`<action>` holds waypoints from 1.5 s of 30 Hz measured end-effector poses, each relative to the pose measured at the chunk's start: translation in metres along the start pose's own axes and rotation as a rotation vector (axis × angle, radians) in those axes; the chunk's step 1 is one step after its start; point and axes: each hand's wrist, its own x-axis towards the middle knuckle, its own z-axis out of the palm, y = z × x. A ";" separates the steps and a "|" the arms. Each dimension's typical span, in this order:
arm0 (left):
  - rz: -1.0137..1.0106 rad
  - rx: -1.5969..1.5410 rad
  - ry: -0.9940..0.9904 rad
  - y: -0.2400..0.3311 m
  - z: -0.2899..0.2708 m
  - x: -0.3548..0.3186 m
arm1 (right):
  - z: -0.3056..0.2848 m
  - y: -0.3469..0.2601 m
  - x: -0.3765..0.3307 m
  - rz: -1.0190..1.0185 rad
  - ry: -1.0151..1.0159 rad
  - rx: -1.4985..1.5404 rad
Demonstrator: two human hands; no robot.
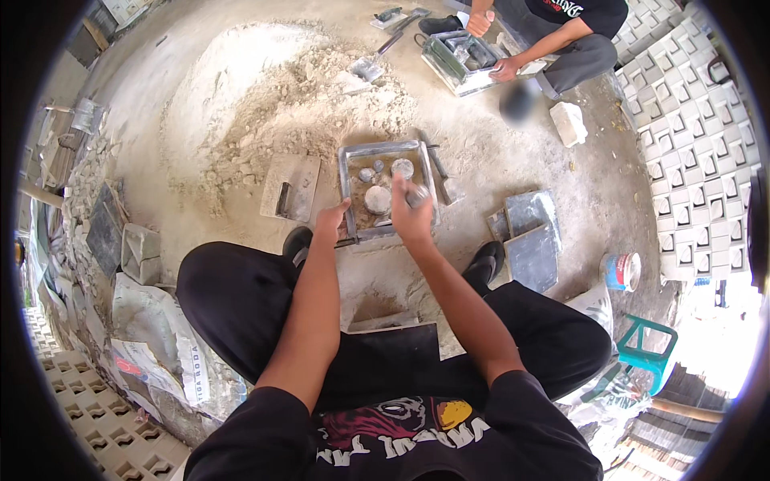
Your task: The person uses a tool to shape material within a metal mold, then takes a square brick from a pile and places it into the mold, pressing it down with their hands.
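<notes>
A square metal mould [346,172] lies on the dusty ground in front of me. Inside it are pale powder, a large round pale piece [378,200], another round piece [402,168] near the far right corner and small grey lumps [366,174]. My left hand [332,219] is closed at the mould's near left corner, thumb along its edge. Over the right side of the mould, my right hand [411,215] is closed and slightly blurred, with a round grey lump [418,195] at its fingers. Its grip is partly hidden.
A rectangular plate [301,180] lies left of the mould, a hammer-like tool [441,172] right. Dark slabs [532,256] lie farther right. Beyond are a powder heap [241,96], a shovel [369,67] and a co-worker's hands at another mould [461,60]. A green stool [646,345] stands right.
</notes>
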 end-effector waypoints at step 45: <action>-0.084 -0.103 0.007 0.011 -0.007 0.007 | 0.021 -0.047 0.015 0.144 -0.261 0.392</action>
